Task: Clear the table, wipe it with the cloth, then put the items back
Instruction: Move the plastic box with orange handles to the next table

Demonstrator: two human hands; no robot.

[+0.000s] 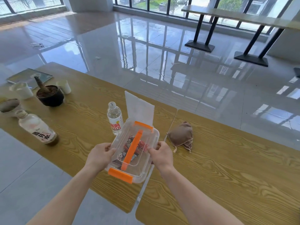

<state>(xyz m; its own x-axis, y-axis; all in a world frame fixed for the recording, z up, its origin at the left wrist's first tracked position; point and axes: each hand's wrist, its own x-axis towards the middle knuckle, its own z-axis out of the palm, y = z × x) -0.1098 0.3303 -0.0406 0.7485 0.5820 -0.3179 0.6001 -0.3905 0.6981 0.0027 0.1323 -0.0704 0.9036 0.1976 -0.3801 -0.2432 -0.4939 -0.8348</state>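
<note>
We hold the clear plastic box (138, 153) between both hands, at the near edge of the desk (227, 168), right where two desk tops meet at a narrow seam. Our left hand (101, 155) is curled around the box's left long wall, fingers closed on the rim. Our right hand (161, 155) pinches the right long wall the same way. Whether the box rests on the desk or is just lifted off it, we cannot tell.

The box's long axis runs away from us and slightly to the right, from the near orange latch (120, 175) to the far orange latch (143, 125). The orange handle (132, 150) lies along that same axis, between our two hands. Each hand sits about midway along its side, so neither is nearer; the load looks balanced. Snack packets show through the lid.

Just beyond the box stand a water bottle (114, 118) and a white sheet (139, 108), both close to its far end. The brown cloth (181, 136) lies on the desk to the right, near our right hand. We judge the table is still being cleared, and the box must travel clear of the bottle.
</note>
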